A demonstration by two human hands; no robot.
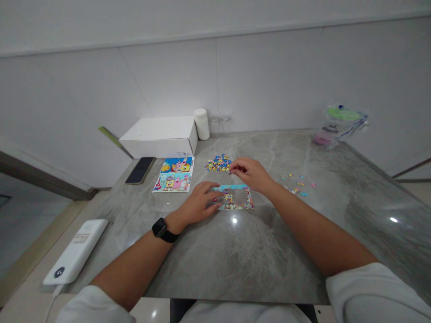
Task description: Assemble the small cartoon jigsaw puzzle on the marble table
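A partly assembled jigsaw puzzle lies flat on the grey table, its border joined and a gap showing inside. My left hand rests at its left edge, fingers spread and fingertips touching it. Above the puzzle's top edge, my right hand is closed in a pinch, with a small puzzle piece just showing at the fingertips. Beside those fingers is a heap of loose puzzle pieces. Several scattered pieces lie right of my right wrist. The printed picture sheet is left of the heap.
A phone and a white box are at the back left, with a white bottle and two clear glasses beside the box. A power bank lies at the left edge. A plastic bag stands back right.
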